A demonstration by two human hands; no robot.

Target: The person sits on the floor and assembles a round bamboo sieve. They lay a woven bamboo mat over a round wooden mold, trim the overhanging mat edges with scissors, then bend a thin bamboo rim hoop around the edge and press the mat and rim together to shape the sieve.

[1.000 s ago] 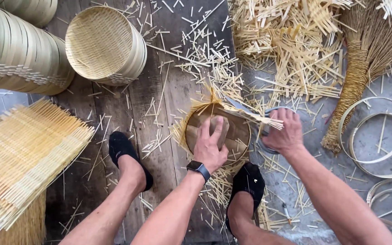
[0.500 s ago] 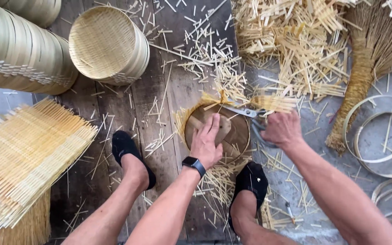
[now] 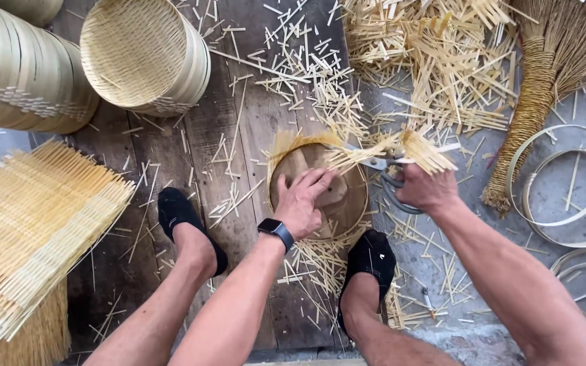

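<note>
Lowest in the frame are our two feet in black shoes (image 3: 188,224), planted on a floor of dark wooden planks (image 3: 239,129). Between them our left hand (image 3: 303,200) lies flat, fingers spread, pressing on a brown round form (image 3: 337,196) that sits in the centre of the frame. Its grip is open and closes on nothing; it only bears down.

Under and around the form lies a woven bamboo mat (image 3: 401,149) whose loose strip ends fan out past the rim towards the upper right. Our right hand (image 3: 428,190) is closed round the handles of scissors (image 3: 381,166), the blades reaching into those strip ends just beside the form's edge.

We judge the mat light, thin and springy. The strips are stiff along their length but will splay and slide if not pinned, and the cut ends look sharp. The safest hold seems flat pressure on the middle, as now, rather than a pinch at the frayed rim, which could crack strips or loosen the weave.

Offcuts (image 3: 435,61) litter the floor across the upper middle and right. A broom (image 3: 537,102) lies at the upper right, with bamboo hoops (image 3: 564,220) below it. Finished baskets (image 3: 144,54) lie at the upper left, and flat mats (image 3: 28,230) are stacked at the left edge.
</note>
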